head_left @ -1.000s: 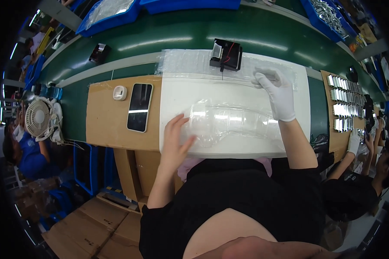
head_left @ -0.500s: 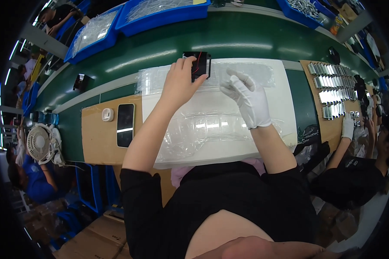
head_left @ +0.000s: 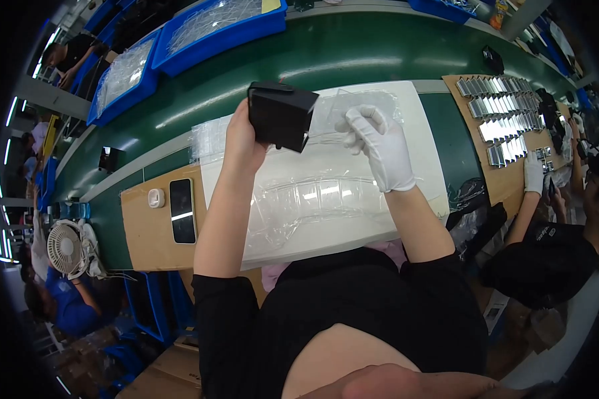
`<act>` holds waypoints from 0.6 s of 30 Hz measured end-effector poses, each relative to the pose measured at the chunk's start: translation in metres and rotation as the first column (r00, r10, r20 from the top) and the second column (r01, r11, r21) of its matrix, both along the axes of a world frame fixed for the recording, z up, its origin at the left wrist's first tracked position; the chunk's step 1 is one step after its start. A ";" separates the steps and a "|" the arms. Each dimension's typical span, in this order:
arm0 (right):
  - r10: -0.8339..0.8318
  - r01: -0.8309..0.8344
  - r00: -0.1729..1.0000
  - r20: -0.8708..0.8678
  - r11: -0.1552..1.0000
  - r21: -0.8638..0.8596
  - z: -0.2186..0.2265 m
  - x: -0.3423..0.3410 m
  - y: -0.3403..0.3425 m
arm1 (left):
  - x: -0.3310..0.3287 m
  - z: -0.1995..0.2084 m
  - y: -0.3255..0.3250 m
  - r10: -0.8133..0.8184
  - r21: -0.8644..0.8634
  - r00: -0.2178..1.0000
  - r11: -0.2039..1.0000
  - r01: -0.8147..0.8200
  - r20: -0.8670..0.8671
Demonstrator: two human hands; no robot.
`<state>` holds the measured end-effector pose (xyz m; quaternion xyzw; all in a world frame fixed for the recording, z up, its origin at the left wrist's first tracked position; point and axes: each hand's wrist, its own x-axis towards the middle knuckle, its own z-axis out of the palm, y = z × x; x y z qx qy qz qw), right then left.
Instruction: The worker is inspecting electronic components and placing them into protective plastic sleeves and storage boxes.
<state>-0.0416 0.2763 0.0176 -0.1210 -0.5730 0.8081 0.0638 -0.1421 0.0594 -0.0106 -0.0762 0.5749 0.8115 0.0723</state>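
On the green bench (head_left: pixel 366 40), a white board (head_left: pixel 299 161) was laid, near whose far edge a black box (head_left: pixel 283 118) was held tilted, clasped around its side by the bare left hand (head_left: pixel 243 138). The gloved right hand (head_left: pixel 379 143) was loosely curled, anything pinched there being indiscernible; the box could be dropped if the one-handed hold slipped.

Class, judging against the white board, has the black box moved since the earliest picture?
Yes, upward: the left hand has lifted the black box off the plastic sheet near the far edge of the white board.
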 end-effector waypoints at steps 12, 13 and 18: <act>0.212 -0.212 0.977 -0.032 0.977 0.009 0.011 0.002 -0.016 | 0.040 0.027 0.015 -0.156 0.201 0.919 0.976 0.086 0.363; 0.224 -0.224 0.974 -0.030 0.974 0.011 0.012 0.002 -0.016 | 0.042 0.028 0.016 -0.165 0.171 0.915 0.979 0.108 0.368; 0.246 -0.246 0.969 -0.027 0.969 0.018 0.016 0.005 -0.022 | 0.042 0.014 0.007 -0.201 0.127 0.921 0.978 0.168 0.334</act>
